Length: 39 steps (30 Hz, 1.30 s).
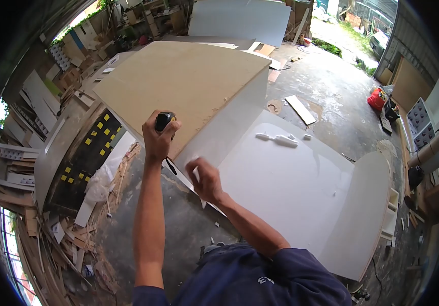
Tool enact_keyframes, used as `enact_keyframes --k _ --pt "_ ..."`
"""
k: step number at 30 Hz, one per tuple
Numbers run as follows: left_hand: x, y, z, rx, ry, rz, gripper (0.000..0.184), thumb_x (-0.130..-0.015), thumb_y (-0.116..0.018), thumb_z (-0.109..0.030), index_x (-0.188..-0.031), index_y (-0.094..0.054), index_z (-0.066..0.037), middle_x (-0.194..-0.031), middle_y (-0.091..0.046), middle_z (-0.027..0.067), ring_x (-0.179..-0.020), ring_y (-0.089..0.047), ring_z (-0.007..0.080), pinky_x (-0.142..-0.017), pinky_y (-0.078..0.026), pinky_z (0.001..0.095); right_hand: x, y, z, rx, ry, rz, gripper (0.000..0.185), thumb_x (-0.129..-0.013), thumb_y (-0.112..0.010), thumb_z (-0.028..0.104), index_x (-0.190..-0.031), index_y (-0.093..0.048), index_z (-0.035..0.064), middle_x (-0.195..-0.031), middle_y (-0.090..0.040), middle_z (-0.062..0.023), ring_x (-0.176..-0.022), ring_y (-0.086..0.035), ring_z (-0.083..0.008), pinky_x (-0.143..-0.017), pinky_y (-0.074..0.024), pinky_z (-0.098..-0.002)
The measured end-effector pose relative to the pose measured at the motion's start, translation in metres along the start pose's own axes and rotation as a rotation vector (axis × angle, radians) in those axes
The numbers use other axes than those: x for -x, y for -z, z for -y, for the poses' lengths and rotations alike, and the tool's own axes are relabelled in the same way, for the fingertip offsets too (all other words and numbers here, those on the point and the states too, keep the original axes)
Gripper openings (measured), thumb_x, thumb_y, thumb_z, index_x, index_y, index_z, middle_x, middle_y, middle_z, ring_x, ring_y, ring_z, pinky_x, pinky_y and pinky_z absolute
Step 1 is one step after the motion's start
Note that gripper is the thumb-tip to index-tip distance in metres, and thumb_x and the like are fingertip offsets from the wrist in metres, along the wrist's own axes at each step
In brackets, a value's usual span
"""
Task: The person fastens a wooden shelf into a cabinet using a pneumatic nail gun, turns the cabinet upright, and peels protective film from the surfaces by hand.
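Note:
My left hand (157, 136) is closed around a compact black tape measure (164, 121) with a touch of yellow on it. It is over the near corner of a tan board top (178, 76), and a black strap (171, 166) hangs below the wrist. My right hand (205, 179) is beside it, lower and to the right, by the white side panel (234, 120). Its fingers are curled in and slightly blurred; whatever they pinch, if anything, is hidden.
A wide white panel (280, 188) adjoins the side panel, with white scraps (278, 139) on it and a curved end (364, 214) at right. Wood offcuts (79, 239) and crumpled plastic (99, 186) lie at left. A loose board (300, 110) rests on the floor.

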State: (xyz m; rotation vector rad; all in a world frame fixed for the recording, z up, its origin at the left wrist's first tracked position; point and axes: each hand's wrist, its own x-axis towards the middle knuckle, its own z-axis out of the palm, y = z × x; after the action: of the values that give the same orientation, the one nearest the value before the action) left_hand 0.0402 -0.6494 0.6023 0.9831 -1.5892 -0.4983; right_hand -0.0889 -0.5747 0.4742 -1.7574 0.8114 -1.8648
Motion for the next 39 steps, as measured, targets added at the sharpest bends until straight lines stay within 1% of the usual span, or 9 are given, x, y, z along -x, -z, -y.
enact_keyframes --k 2,6,8,12,14,16,21,37,39 --pt "0.000 -0.001 0.001 0.000 -0.016 -0.008 0.019 -0.080 -0.073 -0.014 -0.087 -0.065 0.001 -0.069 -0.061 0.0007 -0.059 -0.054 0.0074 -0.054 -0.044 0.0236 0.016 0.015 0.015 -0.103 0.001 0.552 0.021 -0.080 -0.067 -0.006 -0.096 -0.061 0.0064 -0.087 -0.065 -0.0096 -0.069 -0.067 -0.0270 -0.059 -0.0516 -0.0366" --pt "0.000 -0.001 -0.001 0.015 -0.010 -0.012 0.020 -0.080 -0.074 -0.016 -0.086 -0.065 0.001 -0.067 -0.060 0.0004 -0.059 -0.054 0.0072 -0.054 -0.044 0.0233 0.025 0.025 0.023 -0.054 0.030 0.707 0.016 -0.079 -0.070 0.001 -0.091 -0.061 0.0066 -0.087 -0.063 -0.0095 -0.072 -0.066 -0.0335 -0.061 -0.0524 -0.0415" --pt "0.000 -0.001 0.001 0.014 0.000 -0.012 0.020 -0.079 -0.074 -0.016 -0.086 -0.065 0.001 -0.067 -0.060 0.0003 -0.059 -0.054 0.0071 -0.053 -0.044 0.0234 0.016 0.024 0.023 0.022 -0.048 0.286 0.017 -0.079 -0.073 0.005 -0.091 -0.061 0.0068 -0.088 -0.063 -0.0088 -0.071 -0.067 -0.0330 -0.060 -0.0531 -0.0410" --pt "0.000 -0.002 0.003 0.014 0.003 -0.017 0.020 -0.079 -0.074 -0.016 -0.085 -0.064 0.001 -0.066 -0.058 -0.0004 -0.058 -0.053 0.0068 -0.052 -0.043 0.0237 -0.001 0.018 -0.004 0.244 -0.037 -0.038 0.028 -0.081 -0.077 0.012 -0.104 -0.063 0.0045 -0.090 -0.066 -0.0100 -0.066 -0.065 -0.0300 -0.059 -0.0515 -0.0391" --pt "0.001 0.001 -0.001 -0.018 0.040 0.013 0.020 -0.080 -0.072 -0.016 -0.088 -0.066 0.001 -0.073 -0.063 0.0013 -0.065 -0.056 0.0080 -0.059 -0.045 0.0241 -0.007 0.023 -0.021 0.300 -0.278 -0.133 0.035 -0.082 -0.078 0.014 -0.112 -0.061 0.0052 -0.092 -0.067 -0.0092 -0.061 -0.061 -0.0254 -0.056 -0.0489 -0.0371" --pt "0.001 0.003 -0.002 -0.054 0.079 0.043 0.020 -0.081 -0.069 -0.017 -0.091 -0.068 0.001 -0.081 -0.067 0.0031 -0.072 -0.059 0.0092 -0.066 -0.048 0.0245 -0.015 0.030 -0.035 0.188 -0.418 -0.217 0.043 -0.083 -0.081 0.014 -0.120 -0.060 0.0041 -0.100 -0.068 -0.0085 -0.052 -0.046 -0.0118 -0.049 -0.0414 -0.0283" --pt "0.001 0.002 -0.003 -0.047 0.080 0.034 0.020 -0.081 -0.069 -0.017 -0.092 -0.068 0.000 -0.080 -0.066 0.0025 -0.072 -0.059 0.0091 -0.066 -0.048 0.0242 -0.016 0.036 -0.043 0.066 -0.413 -0.194 0.043 -0.085 -0.083 0.016 -0.120 -0.061 0.0045 -0.109 -0.065 -0.0067 -0.049 -0.032 -0.0046 -0.044 -0.0320 -0.0231" --pt "0.000 0.001 -0.006 -0.092 0.094 0.027 0.022 -0.080 -0.070 -0.017 -0.092 -0.068 0.000 -0.077 -0.063 0.0011 -0.067 -0.055 0.0074 -0.060 -0.045 0.0225 -0.021 0.046 -0.062 0.050 -0.230 -0.069 0.018 -0.085 -0.078 0.002 -0.094 -0.062 0.0042 -0.094 -0.062 -0.0039 -0.054 -0.041 -0.0055 -0.047 -0.0332 -0.0235" --pt "0.001 -0.003 -0.005 0.020 0.031 -0.019 0.020 -0.079 -0.074 -0.014 -0.087 -0.064 0.001 -0.066 -0.056 -0.0009 -0.054 -0.050 0.0069 -0.050 -0.041 0.0238 -0.021 0.046 -0.055 0.021 -0.297 -0.221 0.018 -0.085 -0.078 0.000 -0.098 -0.067 0.0037 -0.099 -0.064 -0.0028 -0.052 -0.034 -0.0029 -0.046 -0.0288 -0.0227"
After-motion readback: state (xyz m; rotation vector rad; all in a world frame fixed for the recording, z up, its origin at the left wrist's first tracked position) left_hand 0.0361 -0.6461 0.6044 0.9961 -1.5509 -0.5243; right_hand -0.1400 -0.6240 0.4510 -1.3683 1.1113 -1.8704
